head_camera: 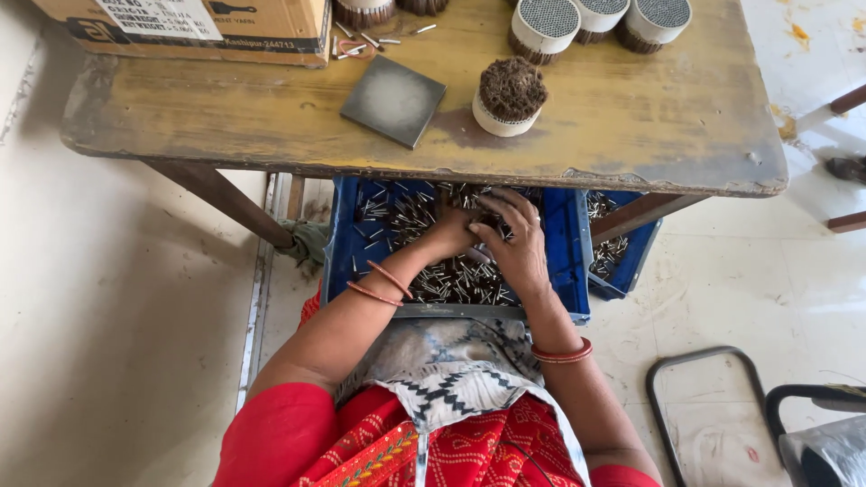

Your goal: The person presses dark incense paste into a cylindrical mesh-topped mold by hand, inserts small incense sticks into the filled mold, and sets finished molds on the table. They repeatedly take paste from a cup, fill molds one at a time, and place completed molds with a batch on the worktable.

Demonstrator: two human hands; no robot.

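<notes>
Both hands are down in the blue plastic crate [559, 261] of loose metal pins [451, 280]: left hand [448, 236] and right hand [514, 242] close their grip around a gathered clump. Plenty left. Beyond, on the worn yellow wooden table [225, 113], one packed round bundle [510, 97] stands finished, more behind.

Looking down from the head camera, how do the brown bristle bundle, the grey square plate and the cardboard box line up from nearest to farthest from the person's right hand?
From the right hand in the blue crate:
1. Brown bristle bundle, on the table just above the hand.
2. Grey square plate, on the table, further left.
3. Cardboard box, at the table's far left corner.
</notes>
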